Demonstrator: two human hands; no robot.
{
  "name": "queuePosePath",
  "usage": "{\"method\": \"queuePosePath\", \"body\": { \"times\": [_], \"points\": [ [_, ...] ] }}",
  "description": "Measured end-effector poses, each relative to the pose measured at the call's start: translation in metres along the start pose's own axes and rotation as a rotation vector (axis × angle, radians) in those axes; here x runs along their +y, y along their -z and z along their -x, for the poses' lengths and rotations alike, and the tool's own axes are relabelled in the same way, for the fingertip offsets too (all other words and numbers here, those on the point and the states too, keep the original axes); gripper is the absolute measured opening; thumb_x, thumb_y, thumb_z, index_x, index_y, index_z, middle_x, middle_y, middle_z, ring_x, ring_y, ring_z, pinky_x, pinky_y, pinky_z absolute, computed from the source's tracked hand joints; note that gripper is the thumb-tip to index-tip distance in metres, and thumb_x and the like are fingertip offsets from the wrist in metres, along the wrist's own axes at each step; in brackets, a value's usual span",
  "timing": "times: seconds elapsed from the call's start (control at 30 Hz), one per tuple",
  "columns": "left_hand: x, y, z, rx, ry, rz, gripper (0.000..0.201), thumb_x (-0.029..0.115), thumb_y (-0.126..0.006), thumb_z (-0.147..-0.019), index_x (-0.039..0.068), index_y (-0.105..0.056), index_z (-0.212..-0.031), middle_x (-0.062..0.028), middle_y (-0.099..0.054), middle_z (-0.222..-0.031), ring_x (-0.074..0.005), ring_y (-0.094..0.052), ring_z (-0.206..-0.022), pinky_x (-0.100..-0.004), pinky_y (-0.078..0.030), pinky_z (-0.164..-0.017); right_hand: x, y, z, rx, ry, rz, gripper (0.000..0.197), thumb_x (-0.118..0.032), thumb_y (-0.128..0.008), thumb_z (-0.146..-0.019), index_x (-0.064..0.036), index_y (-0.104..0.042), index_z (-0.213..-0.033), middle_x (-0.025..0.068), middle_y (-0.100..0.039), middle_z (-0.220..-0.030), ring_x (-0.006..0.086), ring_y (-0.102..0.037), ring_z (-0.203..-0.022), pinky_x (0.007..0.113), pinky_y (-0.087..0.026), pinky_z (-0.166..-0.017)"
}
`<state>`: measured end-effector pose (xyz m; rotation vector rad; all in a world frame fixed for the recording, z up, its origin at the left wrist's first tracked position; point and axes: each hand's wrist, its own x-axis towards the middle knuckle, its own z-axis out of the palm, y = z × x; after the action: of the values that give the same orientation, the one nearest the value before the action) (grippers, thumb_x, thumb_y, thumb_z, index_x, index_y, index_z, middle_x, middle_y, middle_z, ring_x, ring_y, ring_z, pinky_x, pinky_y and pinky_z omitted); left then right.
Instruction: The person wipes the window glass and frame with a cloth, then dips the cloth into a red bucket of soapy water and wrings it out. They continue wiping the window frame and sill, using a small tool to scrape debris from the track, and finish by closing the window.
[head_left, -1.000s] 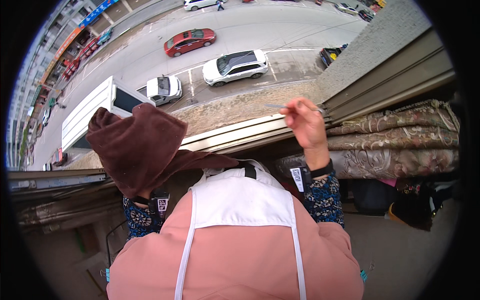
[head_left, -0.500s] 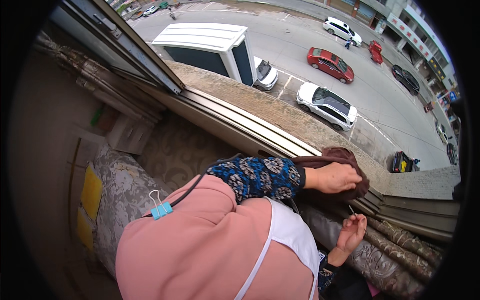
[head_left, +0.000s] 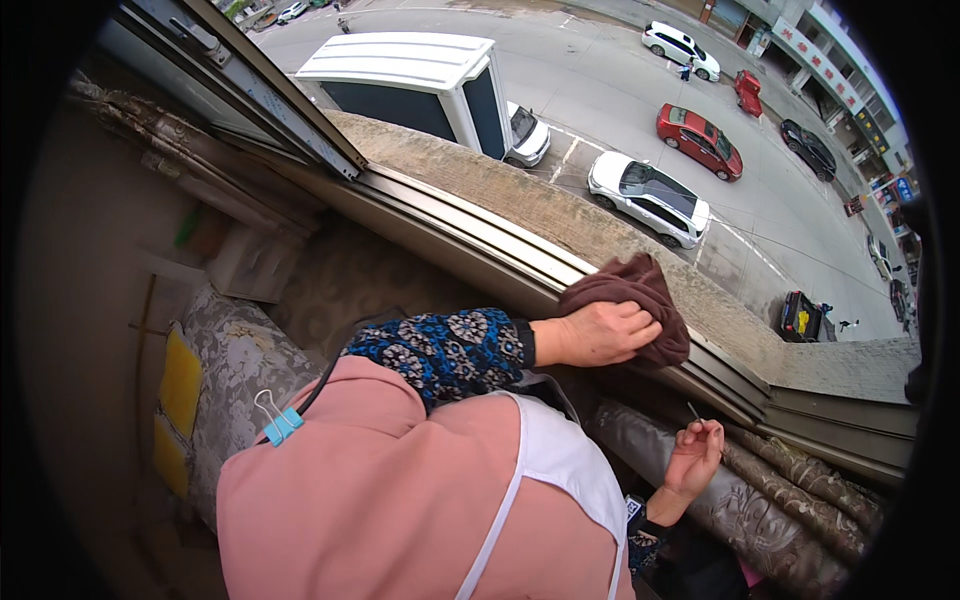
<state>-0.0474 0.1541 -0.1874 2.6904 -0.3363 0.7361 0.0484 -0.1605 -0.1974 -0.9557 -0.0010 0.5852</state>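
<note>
A bunched brown cloth (head_left: pixel 637 282) lies over the metal window track (head_left: pixel 480 230), partly overhanging the rough outer ledge (head_left: pixel 520 205). My left hand (head_left: pixel 605 333) is closed on it, pressing from above. Lower down and to the right, my right hand (head_left: pixel 694 458) is raised beside the curtain, thumb and fingers pinched around a thin dark stick (head_left: pixel 693 410). What kind of stick it is, I cannot make out. Its tip points up toward the track, apart from it.
An open window sash (head_left: pixel 270 100) stands at the upper left. Patterned curtains (head_left: pixel 800 480) hang at the lower right. Inside are a floral-covered bed (head_left: pixel 245 350) and a pale cabinet (head_left: pixel 255 262). Beyond the ledge lies a street below with a white car (head_left: pixel 650 200).
My left hand has slid the brown cloth leftward along the track. My right hand has shifted slightly left and down, still pinching the stick. On the street, the red car has moved right.
</note>
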Motion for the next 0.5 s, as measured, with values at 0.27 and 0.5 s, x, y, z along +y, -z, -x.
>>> {"method": "queuePosePath", "body": {
  "times": [0.27,0.5],
  "points": [
    [-0.119,0.132,0.134,-0.053,0.018,-0.253,0.053,0.022,-0.075,-0.069,0.006,-0.065,-0.118,-0.0057,-0.064,-0.107,-0.0231,-0.064,-0.09,-0.033,-0.055,-0.079,0.053,-0.055,0.016,0.034,-0.011,-0.056,0.016,-0.02,-0.057,-0.102,-0.0067,-0.065,-0.103,0.0068,-0.068,-0.093,0.0136,-0.057,-0.074,0.026,-0.045,-0.065],
    [-0.198,0.224,0.246,0.149,0.304,-0.428,0.03,0.021,-0.068,-0.077,0.004,-0.065,-0.103,-0.0101,-0.062,-0.095,-0.0307,-0.061,-0.088,-0.0397,-0.053,-0.078,0.112,-0.137,0.025,-0.033,-0.082,0.014,0.021,-0.025,-0.054,-0.104,-0.0066,-0.064,-0.1,0.0084,-0.067,-0.09,0.0142,-0.056,-0.071,0.026,-0.046,-0.063]
  ]
}}
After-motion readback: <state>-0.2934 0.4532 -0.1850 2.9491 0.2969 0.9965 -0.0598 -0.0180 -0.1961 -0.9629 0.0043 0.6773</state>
